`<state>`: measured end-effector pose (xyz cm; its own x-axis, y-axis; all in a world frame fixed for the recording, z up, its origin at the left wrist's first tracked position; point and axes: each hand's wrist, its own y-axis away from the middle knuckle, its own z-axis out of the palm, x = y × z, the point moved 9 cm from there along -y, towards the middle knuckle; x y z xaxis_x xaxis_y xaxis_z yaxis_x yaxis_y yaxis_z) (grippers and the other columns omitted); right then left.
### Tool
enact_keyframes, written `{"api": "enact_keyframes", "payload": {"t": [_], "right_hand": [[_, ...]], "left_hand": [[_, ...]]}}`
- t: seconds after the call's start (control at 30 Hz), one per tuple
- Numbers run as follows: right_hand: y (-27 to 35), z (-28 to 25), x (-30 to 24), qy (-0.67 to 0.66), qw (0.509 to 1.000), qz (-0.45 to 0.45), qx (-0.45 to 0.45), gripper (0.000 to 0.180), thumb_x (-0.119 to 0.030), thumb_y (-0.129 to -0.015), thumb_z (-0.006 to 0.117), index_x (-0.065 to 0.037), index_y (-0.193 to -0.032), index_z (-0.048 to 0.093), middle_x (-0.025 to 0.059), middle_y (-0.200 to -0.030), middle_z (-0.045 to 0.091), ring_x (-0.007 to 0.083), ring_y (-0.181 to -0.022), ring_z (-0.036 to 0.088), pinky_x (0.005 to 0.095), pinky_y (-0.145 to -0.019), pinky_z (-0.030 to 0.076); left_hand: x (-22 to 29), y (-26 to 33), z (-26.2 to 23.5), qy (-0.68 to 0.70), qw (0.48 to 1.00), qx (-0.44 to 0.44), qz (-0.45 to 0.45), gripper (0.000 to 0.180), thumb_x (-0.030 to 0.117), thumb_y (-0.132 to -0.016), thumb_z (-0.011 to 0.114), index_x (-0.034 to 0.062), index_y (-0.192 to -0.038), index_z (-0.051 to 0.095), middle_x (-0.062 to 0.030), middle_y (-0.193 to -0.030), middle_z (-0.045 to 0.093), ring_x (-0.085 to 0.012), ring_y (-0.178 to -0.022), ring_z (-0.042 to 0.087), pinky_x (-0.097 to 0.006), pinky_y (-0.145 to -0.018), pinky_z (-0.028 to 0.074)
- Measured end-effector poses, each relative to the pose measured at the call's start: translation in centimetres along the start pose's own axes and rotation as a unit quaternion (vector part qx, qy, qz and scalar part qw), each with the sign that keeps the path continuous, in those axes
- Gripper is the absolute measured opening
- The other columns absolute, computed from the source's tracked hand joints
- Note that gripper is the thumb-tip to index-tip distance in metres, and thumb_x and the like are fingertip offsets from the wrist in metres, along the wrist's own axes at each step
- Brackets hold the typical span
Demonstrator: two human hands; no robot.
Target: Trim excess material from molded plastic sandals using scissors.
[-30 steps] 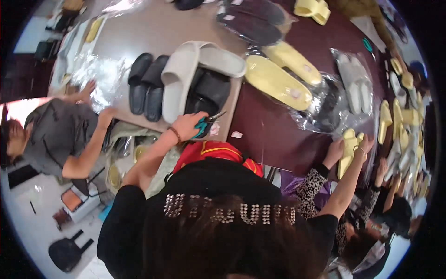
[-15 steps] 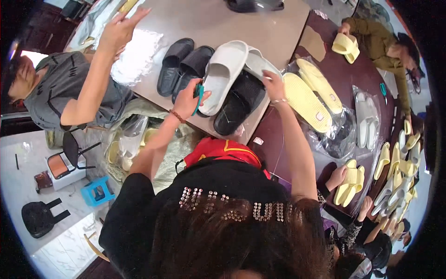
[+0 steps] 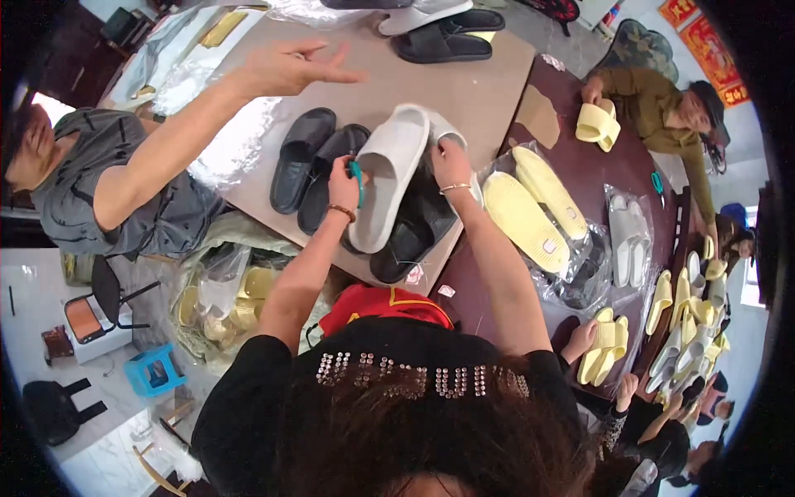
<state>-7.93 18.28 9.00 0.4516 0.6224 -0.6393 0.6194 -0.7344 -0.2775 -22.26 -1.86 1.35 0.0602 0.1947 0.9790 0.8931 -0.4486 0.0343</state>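
My left hand (image 3: 342, 184) is closed around a pair of teal-handled scissors (image 3: 356, 176), right beside a large white slide slipper (image 3: 387, 182). On the other side, my right hand (image 3: 450, 167) grips the second white slipper (image 3: 445, 128) near its strap; the first slipper overlaps part of it. Under the white pair lies a black slipper (image 3: 403, 248), sole partly covered. To the left, two more black slippers (image 3: 302, 157) rest on the tan tabletop, the nearer one partly behind my left hand.
Yellow slippers (image 3: 523, 219) and bagged grey slippers (image 3: 629, 240) lie on the dark red table at right. A person in grey reaches an arm (image 3: 178, 141) over the table from the left. Across, another person holds yellow slippers (image 3: 598, 124). More black slippers (image 3: 443, 41) sit at the far edge.
My right hand has shifted left, drawing the second white slipper closer to the first. The person at left has swung an outstretched hand rightward over the table. The whole view has tilted.
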Motion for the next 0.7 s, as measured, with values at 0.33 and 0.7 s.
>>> {"api": "enact_keyframes", "payload": {"t": [0.33, 0.7], "right_hand": [[13.9, -4.3, 4.6, -0.351, 0.88, 0.241, 0.209, 0.019, -0.013, -0.075, 0.056, -0.001, -0.066, 0.045, 0.0045, -0.059, 0.045, 0.0136, -0.052, 0.043, 0.0275, -0.049, 0.037], [13.8, 5.6, 7.6, -0.628, 0.628, 0.456, 0.051, 0.021, -0.031, -0.073, 0.049, -0.011, -0.076, 0.049, 0.0044, -0.067, 0.051, 0.0206, -0.056, 0.048, 0.0324, -0.046, 0.036]], "left_hand": [[7.3, 5.8, 4.5, 0.106, 0.991, -0.082, -0.029, 0.043, -0.001, -0.067, 0.061, 0.0034, -0.107, 0.046, -0.0027, -0.084, 0.052, -0.0104, -0.072, 0.049, -0.022, -0.065, 0.041], [2.0, 3.4, -0.4, -0.094, 0.992, 0.077, 0.023, 0.031, 0.009, -0.075, 0.053, 0.0034, -0.104, 0.046, -0.0155, -0.096, 0.054, -0.027, -0.092, 0.051, -0.034, -0.08, 0.039]]}}
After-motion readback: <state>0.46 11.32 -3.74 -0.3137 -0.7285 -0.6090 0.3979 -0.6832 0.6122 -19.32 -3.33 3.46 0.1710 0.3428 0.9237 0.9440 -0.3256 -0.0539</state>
